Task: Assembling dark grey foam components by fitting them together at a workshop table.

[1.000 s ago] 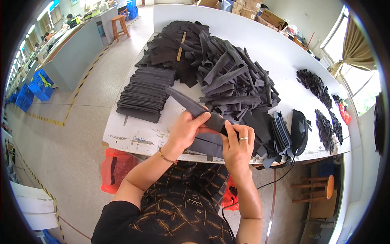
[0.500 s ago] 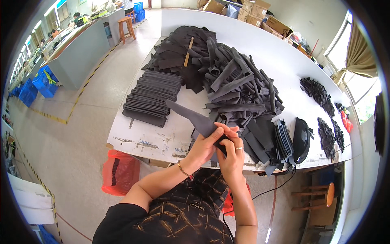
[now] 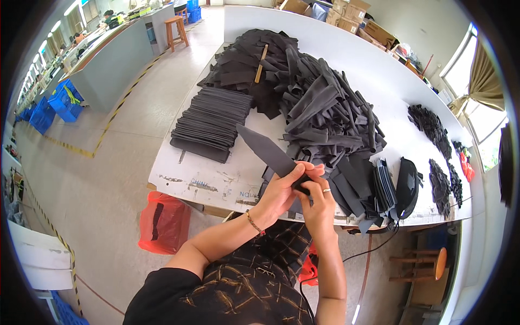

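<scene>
Both hands hold a dark grey fabric strip (image 3: 266,150) above the table's near edge, its narrow tapered end sticking out to the far left. My left hand (image 3: 280,190) pinches it between thumb and fingers at its near part. My right hand (image 3: 318,203) closes on the near end, which its fingers partly hide. To the left of the strip lies a neat row of stacked dark strips (image 3: 211,122). Beyond the hands rises a loose heap of similar strips (image 3: 319,105), some curled. Flat dark pieces (image 3: 352,187) lie just right of my right hand.
On the white table (image 3: 187,187) a wooden stick (image 3: 261,64) rests on the dark heap. At right are an upright bundle of dark pieces (image 3: 384,184), a black rounded object (image 3: 408,187) with a cord, and small dark piles (image 3: 440,184). A red plastic bag (image 3: 165,222) stands below the table.
The strip has turned slightly, and its free part looks straighter and flatter. Both hands keep their grip on it. The whole view has shifted a little, with the table now farther right.
</scene>
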`<state>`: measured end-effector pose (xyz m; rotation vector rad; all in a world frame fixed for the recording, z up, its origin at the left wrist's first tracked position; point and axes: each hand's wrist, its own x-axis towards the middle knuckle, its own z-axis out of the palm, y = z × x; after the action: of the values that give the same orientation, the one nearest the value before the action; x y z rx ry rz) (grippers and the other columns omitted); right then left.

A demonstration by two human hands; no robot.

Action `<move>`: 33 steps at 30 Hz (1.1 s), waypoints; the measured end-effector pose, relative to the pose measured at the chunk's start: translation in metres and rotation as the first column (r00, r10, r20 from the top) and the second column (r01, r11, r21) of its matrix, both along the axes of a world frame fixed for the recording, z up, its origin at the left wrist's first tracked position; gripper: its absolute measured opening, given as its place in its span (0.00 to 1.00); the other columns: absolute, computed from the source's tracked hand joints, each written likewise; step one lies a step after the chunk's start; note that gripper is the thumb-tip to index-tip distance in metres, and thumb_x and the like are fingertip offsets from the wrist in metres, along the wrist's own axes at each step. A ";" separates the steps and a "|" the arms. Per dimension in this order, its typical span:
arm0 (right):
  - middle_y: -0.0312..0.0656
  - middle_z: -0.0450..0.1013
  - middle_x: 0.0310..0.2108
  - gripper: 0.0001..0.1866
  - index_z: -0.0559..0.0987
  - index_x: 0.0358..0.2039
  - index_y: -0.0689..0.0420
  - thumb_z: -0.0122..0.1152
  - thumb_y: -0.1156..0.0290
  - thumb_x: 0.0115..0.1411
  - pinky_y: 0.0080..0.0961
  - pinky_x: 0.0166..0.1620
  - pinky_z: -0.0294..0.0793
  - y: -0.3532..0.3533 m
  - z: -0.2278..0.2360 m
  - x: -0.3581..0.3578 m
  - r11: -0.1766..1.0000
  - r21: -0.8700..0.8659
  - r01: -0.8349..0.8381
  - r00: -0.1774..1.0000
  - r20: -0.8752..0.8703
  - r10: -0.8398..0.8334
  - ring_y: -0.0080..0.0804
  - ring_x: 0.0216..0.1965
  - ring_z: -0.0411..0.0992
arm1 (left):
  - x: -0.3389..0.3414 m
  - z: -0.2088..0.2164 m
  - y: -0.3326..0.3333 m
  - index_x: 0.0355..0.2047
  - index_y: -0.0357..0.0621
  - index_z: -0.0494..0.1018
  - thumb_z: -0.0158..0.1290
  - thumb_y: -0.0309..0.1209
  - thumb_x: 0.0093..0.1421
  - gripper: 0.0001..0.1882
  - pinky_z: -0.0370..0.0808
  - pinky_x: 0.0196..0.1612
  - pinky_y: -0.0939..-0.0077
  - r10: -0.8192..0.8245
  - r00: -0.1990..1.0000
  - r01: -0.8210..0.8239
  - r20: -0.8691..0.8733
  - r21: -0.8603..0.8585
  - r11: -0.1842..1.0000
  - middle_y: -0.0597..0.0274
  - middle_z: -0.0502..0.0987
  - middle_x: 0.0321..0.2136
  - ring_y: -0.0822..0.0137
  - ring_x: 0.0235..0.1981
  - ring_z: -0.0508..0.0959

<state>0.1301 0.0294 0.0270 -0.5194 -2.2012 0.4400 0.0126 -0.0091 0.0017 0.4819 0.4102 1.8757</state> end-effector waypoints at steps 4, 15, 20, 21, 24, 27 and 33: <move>0.50 0.72 0.41 0.08 0.75 0.32 0.62 0.66 0.82 0.52 0.35 0.36 0.74 -0.001 0.004 0.010 0.997 -0.083 0.004 0.997 0.080 0.003 0.49 0.36 0.74 | -0.008 -0.003 -0.001 0.46 0.38 0.72 0.47 0.36 0.69 0.14 0.70 0.60 0.60 -0.023 1.000 0.023 0.011 -0.073 0.997 0.49 0.78 0.45 0.54 0.55 0.74; 0.44 0.71 0.33 0.13 0.74 0.30 0.62 0.67 0.86 0.44 0.33 0.29 0.73 0.009 0.019 0.022 0.974 0.178 -0.138 0.990 -0.008 0.142 0.42 0.29 0.73 | -0.007 0.021 -0.003 0.48 0.36 0.70 0.47 0.37 0.69 0.16 0.73 0.56 0.58 0.126 0.990 -0.133 0.065 0.110 0.985 0.51 0.80 0.40 0.52 0.48 0.79; 0.45 0.72 0.31 0.10 0.75 0.30 0.62 0.65 0.86 0.48 0.32 0.31 0.72 0.010 0.015 0.021 0.979 0.136 -0.152 0.986 -0.042 0.159 0.42 0.28 0.72 | 0.003 0.017 -0.009 0.46 0.39 0.71 0.47 0.37 0.70 0.14 0.71 0.58 0.59 0.150 0.986 -0.155 0.073 0.080 0.985 0.55 0.80 0.38 0.52 0.50 0.78; 0.45 0.72 0.31 0.10 0.75 0.30 0.62 0.64 0.86 0.48 0.32 0.31 0.72 0.010 0.015 0.020 0.978 0.138 -0.158 0.985 -0.051 0.166 0.42 0.28 0.72 | 0.003 0.018 -0.011 0.45 0.39 0.70 0.45 0.37 0.70 0.14 0.69 0.60 0.59 0.153 0.986 -0.156 0.062 0.060 0.986 0.56 0.80 0.37 0.52 0.51 0.77; 0.45 0.72 0.32 0.10 0.75 0.30 0.62 0.64 0.86 0.48 0.31 0.30 0.72 0.010 0.013 0.019 0.977 0.143 -0.160 0.983 -0.062 0.170 0.42 0.28 0.72 | 0.006 0.014 -0.009 0.46 0.40 0.71 0.47 0.37 0.69 0.14 0.67 0.62 0.60 0.126 0.989 -0.135 0.076 0.120 0.984 0.54 0.81 0.38 0.50 0.53 0.76; 0.45 0.72 0.32 0.10 0.74 0.30 0.62 0.64 0.86 0.47 0.31 0.30 0.72 0.011 0.012 0.017 0.976 0.146 -0.162 0.983 -0.067 0.173 0.42 0.27 0.72 | 0.008 0.013 -0.010 0.45 0.40 0.72 0.47 0.37 0.69 0.14 0.65 0.63 0.60 0.107 0.990 -0.117 0.088 0.120 0.986 0.55 0.81 0.38 0.50 0.55 0.74; 0.45 0.72 0.32 0.10 0.74 0.30 0.62 0.63 0.87 0.47 0.32 0.30 0.72 0.010 0.009 0.015 0.975 0.136 -0.176 0.980 -0.068 0.187 0.42 0.27 0.71 | 0.012 0.006 -0.007 0.44 0.40 0.72 0.47 0.37 0.69 0.13 0.65 0.63 0.60 0.115 0.983 -0.131 0.144 0.101 0.986 0.55 0.81 0.37 0.50 0.55 0.74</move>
<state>0.1448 0.0396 0.0359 -0.2276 -2.1905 0.4037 0.0247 -0.0160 0.0072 0.4053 0.2502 2.0458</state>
